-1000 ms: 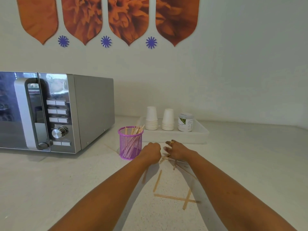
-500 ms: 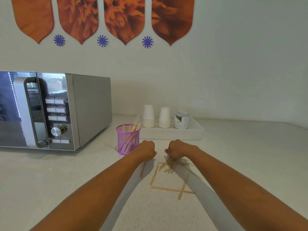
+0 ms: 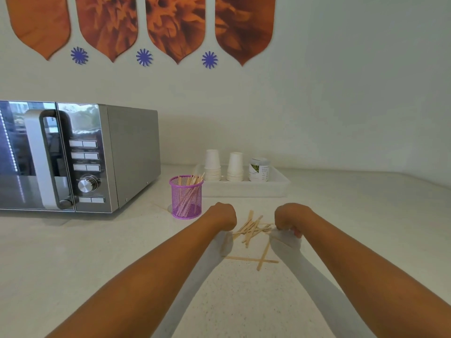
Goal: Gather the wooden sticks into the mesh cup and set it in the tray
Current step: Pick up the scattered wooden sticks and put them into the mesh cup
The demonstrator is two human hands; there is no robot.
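Your left hand [image 3: 223, 215] and right hand [image 3: 290, 217] rest on the counter [image 3: 73, 252], fingers curled under (I cannot tell whether either pinches a stick). Between them lies a loose pile of wooden sticks [image 3: 252, 228], with a crossed pair [image 3: 262, 259] nearer you. The purple mesh cup [image 3: 186, 203], holding sticks, stands just left of your left hand, outside the tray [image 3: 244, 190].

White counter [image 3: 73, 264]. Microwave [image 3: 131, 154] far left, mesh cup [image 3: 186, 203] and tray [image 3: 244, 191] far middle. Loose sticks [image 3: 251, 229] near centre.
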